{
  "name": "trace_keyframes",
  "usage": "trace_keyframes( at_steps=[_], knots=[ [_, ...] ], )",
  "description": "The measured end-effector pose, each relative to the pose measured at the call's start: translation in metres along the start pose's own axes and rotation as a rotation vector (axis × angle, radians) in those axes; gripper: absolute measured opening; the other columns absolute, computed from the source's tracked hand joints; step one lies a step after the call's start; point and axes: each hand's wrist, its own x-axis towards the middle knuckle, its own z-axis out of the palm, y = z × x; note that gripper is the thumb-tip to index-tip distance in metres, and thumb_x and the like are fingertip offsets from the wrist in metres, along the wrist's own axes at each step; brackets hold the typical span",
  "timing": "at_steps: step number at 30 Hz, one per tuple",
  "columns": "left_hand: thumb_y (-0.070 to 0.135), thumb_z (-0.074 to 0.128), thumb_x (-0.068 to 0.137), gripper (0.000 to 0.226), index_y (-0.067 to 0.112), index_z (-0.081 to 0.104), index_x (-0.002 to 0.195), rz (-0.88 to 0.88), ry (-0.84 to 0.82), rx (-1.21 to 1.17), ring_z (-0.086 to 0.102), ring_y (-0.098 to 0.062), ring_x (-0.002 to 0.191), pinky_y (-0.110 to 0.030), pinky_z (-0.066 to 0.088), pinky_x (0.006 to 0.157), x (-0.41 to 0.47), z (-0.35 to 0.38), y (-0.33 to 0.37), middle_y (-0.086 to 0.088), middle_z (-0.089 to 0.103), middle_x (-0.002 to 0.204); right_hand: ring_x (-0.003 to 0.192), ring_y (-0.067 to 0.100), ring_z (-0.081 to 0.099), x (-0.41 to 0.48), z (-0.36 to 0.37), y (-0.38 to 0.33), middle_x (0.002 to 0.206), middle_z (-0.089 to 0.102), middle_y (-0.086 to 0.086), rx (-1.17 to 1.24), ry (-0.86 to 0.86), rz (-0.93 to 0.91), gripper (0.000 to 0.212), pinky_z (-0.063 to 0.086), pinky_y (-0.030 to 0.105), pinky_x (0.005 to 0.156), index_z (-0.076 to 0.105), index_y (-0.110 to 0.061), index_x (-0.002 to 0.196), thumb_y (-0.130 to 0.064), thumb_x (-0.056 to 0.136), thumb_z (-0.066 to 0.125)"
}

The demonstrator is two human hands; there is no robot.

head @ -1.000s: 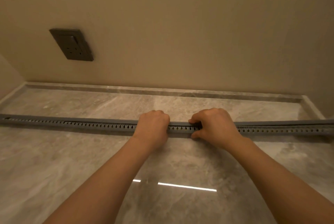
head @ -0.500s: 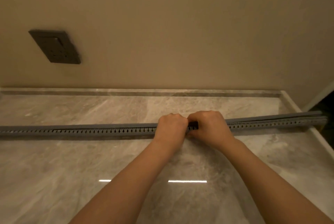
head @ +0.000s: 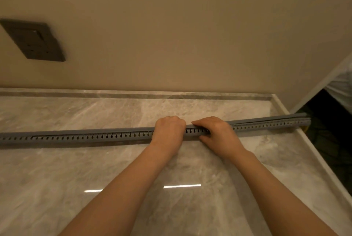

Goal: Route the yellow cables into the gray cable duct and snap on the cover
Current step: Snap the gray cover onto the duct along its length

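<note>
A long gray slotted cable duct (head: 76,137) lies across the marble counter from the left edge to the right end. Its gray cover (head: 266,119) sits on top; at the right end it stands slightly raised off the duct. My left hand (head: 168,131) is curled over the duct and cover near the middle, fingers closed on it. My right hand (head: 217,134) presses on the cover just to the right, thumb under the duct's front. A bit of yellow cable (head: 306,128) shows below the duct's right end; the rest is hidden.
The marble counter (head: 95,178) runs to a beige wall behind, with a low marble upstand. A dark wall socket (head: 34,42) sits at the upper left. The counter's right edge (head: 320,163) drops into a dark gap.
Both hands have slid to the right along the duct, and the view has turned right, showing the duct's right end and the counter edge.
</note>
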Motion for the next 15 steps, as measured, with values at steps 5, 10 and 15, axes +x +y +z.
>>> trace_keyframes(
  at_steps=[5,10,15],
  knots=[
    [0.020,0.057,0.088,0.014,0.012,0.064,0.099,-0.058,-0.033,-0.021,0.060,-0.025,0.094,-0.033,0.045,0.075,0.004,-0.001,-0.001,-0.007,0.063,0.101,0.101,0.020,0.060,-0.009,-0.023,0.036,0.107,0.069,0.001,-0.072,-0.003,0.035,0.042,0.044,0.028,0.084,0.066,-0.016,0.113,-0.016,0.072,0.077],
    [0.028,0.062,0.083,0.017,0.015,0.066,0.093,-0.137,-0.056,-0.054,0.058,-0.023,0.085,-0.030,0.042,0.068,0.006,-0.004,0.003,-0.005,0.063,0.092,0.096,0.019,0.061,-0.012,-0.036,0.061,0.101,0.070,0.000,-0.090,0.011,0.026,0.041,0.047,0.032,0.081,0.068,-0.017,0.110,-0.024,0.070,0.080],
    [0.031,0.062,0.082,0.019,0.018,0.067,0.093,-0.175,-0.056,-0.043,0.054,-0.021,0.078,-0.028,0.039,0.065,0.003,-0.001,0.006,-0.002,0.059,0.084,0.092,0.017,0.060,-0.005,-0.041,0.064,0.098,0.069,-0.004,-0.146,-0.026,-0.024,0.038,0.048,0.031,0.074,0.069,-0.024,0.107,-0.036,0.071,0.077]
  ],
)
